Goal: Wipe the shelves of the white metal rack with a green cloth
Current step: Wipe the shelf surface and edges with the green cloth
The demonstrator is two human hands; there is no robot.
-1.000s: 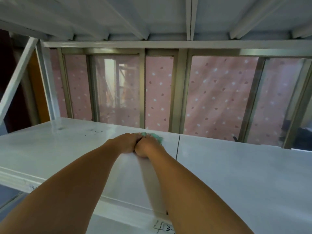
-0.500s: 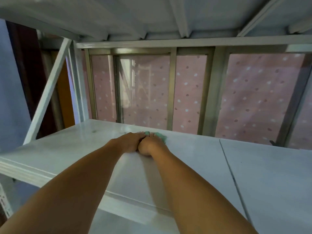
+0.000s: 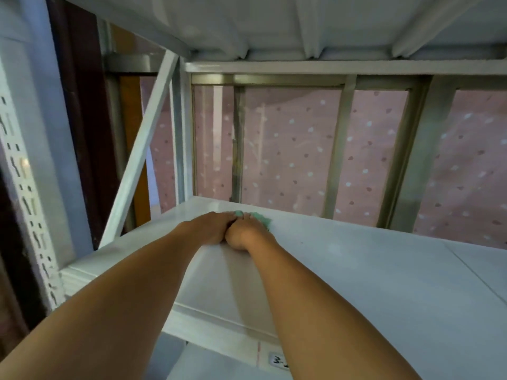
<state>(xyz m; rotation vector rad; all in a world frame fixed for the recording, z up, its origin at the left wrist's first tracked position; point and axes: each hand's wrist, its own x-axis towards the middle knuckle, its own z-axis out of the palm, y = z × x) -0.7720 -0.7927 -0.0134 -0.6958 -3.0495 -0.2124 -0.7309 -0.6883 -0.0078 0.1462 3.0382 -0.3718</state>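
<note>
Head-camera view looks along a white shelf (image 3: 356, 270) of the metal rack (image 3: 30, 165), where both bare arms reach forward and the left hand (image 3: 211, 229) and right hand (image 3: 242, 234) press side by side, touching, near the shelf's far left corner. Green cloth (image 3: 262, 218) lies flat on the shelf under the fingers, its edge peeking out beyond the right hand; both hands seem pressed down on it, though the fingers are mostly hidden. Behind stands a window (image 3: 290, 149) with a pink dotted curtain (image 3: 466, 171).
</note>
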